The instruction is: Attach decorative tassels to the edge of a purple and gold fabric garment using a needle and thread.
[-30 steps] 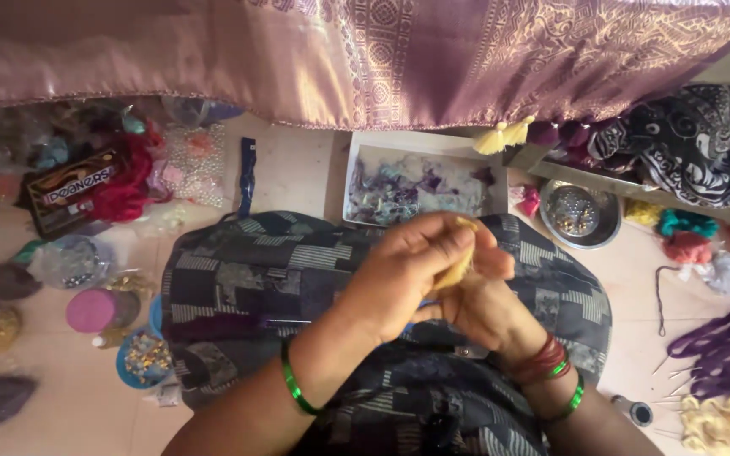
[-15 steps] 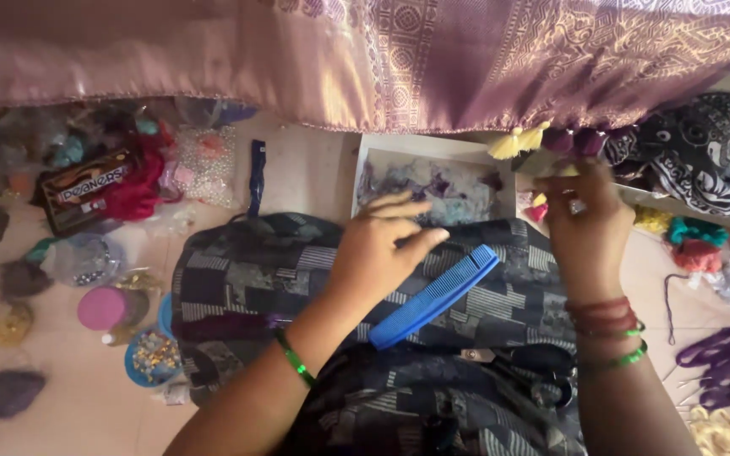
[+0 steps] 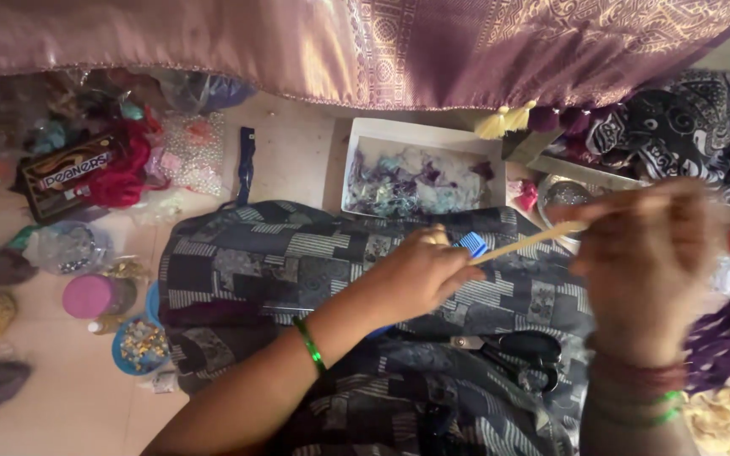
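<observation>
The left hand [image 3: 420, 274] sits on a dark patchwork cloth [image 3: 297, 253] spread over the lap, fingers curled tight around a blue plastic comb [image 3: 471, 245], and only the ridged blue end pokes out past the knuckles. A pale yellow strand of thread [image 3: 521, 243] runs taut from that hand up to the right hand [image 3: 648, 266], which is blurry. Its fingers look pinched together on the far end of the strand, though I can't tell the exact grip. Both wrists have thin green bangles, and the right one has dark red ones too.

Black-handled scissors [image 3: 521, 350] lie on the cloth just below the hands. Beyond the cloth there's a shallow white box [image 3: 365, 143] full of fluffy purple and teal thread scraps. A shiny mauve fabric [image 3: 297, 42] with a woven gold border hangs across the top, with little yellow tassels [image 3: 504, 122] on its edge. Off to the left, the floor has a round pink lid [image 3: 86, 295], a blue bowl [image 3: 120, 359] of gold beads and crinkly plastic bags.
</observation>
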